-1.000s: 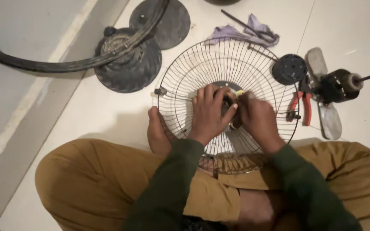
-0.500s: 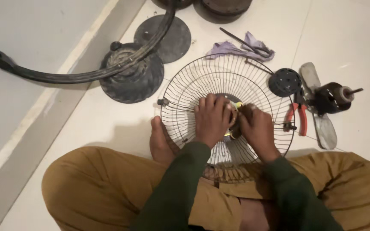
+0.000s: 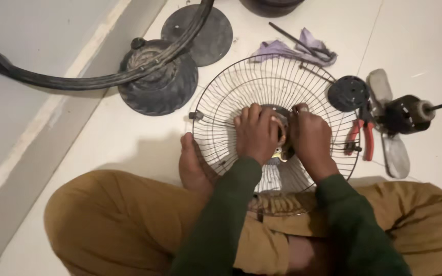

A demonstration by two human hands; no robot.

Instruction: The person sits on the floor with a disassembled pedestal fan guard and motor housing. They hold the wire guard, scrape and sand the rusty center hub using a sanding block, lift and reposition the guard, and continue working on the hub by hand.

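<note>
- Wire fan guard (image 3: 241,87) lies flat on the floor (image 3: 103,143), its near edge against the seated person's legs.
- Left hand (image 3: 256,134) rests on the guard's hub, fingers curled closed over it.
- Right hand (image 3: 310,137) grips the hub's other side, fingers closed; what they hold is hidden.
- Red-handled pliers (image 3: 360,135), fan motor (image 3: 407,113) and black disc (image 3: 348,93) lie just right of the guard.
</note>
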